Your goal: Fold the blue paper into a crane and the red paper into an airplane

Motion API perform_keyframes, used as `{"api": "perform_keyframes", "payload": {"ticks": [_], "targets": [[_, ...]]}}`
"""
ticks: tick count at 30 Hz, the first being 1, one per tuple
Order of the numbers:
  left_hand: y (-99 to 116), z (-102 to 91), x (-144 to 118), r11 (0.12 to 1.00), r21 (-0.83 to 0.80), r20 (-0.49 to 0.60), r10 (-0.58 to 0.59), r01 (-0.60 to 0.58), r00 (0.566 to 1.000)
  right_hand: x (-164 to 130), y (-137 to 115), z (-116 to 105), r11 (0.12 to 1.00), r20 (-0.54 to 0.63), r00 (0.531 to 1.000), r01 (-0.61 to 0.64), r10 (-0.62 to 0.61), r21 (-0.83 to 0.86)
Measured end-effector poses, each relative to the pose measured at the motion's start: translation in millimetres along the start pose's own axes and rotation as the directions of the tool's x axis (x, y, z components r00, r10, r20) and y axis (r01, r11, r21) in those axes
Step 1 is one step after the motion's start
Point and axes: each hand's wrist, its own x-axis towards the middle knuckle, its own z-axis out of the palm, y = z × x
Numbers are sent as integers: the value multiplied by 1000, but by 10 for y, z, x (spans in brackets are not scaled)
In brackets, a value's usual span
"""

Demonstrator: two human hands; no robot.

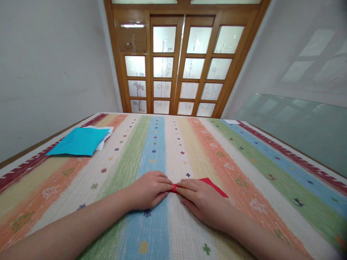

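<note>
A piece of red paper lies on the striped cloth, its pointed right end showing beyond my right hand. My right hand rests over the paper with fingers pressed together on its left part. From the other side, my left hand pinches the paper's left end with its fingertips. Both sets of fingertips nearly meet over a small red strip. Most of the paper is hidden under my hands, so its full shape cannot be made out.
Blue paper lies on white sheets at the left of the table. The striped tablecloth covers the bed-like flat surface. A pale glass panel stands along the right, and a wooden glazed door is beyond the far edge.
</note>
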Motion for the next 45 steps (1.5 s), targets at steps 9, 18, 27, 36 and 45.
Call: {"api": "perform_keyframes", "payload": {"ticks": [9, 18, 27, 36, 45], "targets": [[19, -37, -27, 998, -14, 77, 59, -58, 995, -28, 210, 7, 983, 149, 989, -45, 18, 180], [42, -43, -14, 996, 24, 133, 78, -82, 988, -15, 210, 153, 980, 119, 973, -197, 197, -12], [78, -18, 7, 995, 83, 117, 47, -57, 992, -9, 232, 172, 973, 155, 961, -221, 229, -65], [35, -8, -6, 990, 124, 59, 68, -75, 996, -109, 465, -13, 976, 313, 930, -215, 191, 44], [-23, -99, -70, 939, 326, 87, 89, -113, 992, -127, 532, -70, 976, 335, 929, -197, 155, 96]]}}
